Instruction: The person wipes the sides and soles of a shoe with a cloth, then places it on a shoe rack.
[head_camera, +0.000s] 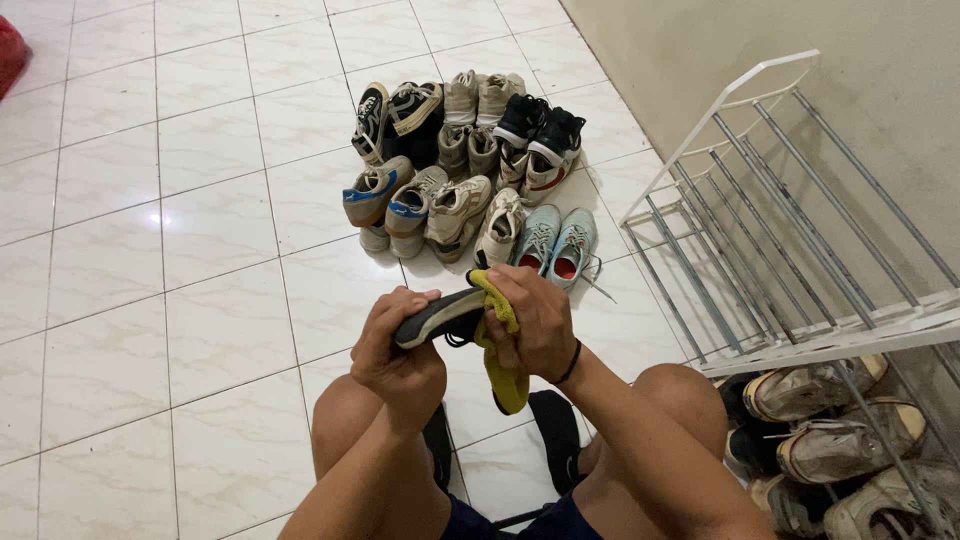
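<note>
Two hands busy | left hand (398, 357) grips dark shoe (440, 319) | right hand (537, 322) clutches yellow cloth (500, 345) | open tiles left

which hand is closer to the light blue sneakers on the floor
Right. The right hand, holding a yellow cloth against a dark shoe, sits just below the light blue sneakers. The left hand is further left.

A cluster of shoes (465, 165) sits on the floor (150, 250) ahead of the person's knees, in rows reaching toward the wall (800, 40). To its right, a metal shoe rack (770, 230) stands against that wall, with more shoes (830, 430) on the floor beneath its rails. Between the knees, a shoe (440, 318) is raised above the floor, the left hand (400, 355) under it and the right hand (540, 320) beside it, pressing a cloth (500, 345) against it.
</note>
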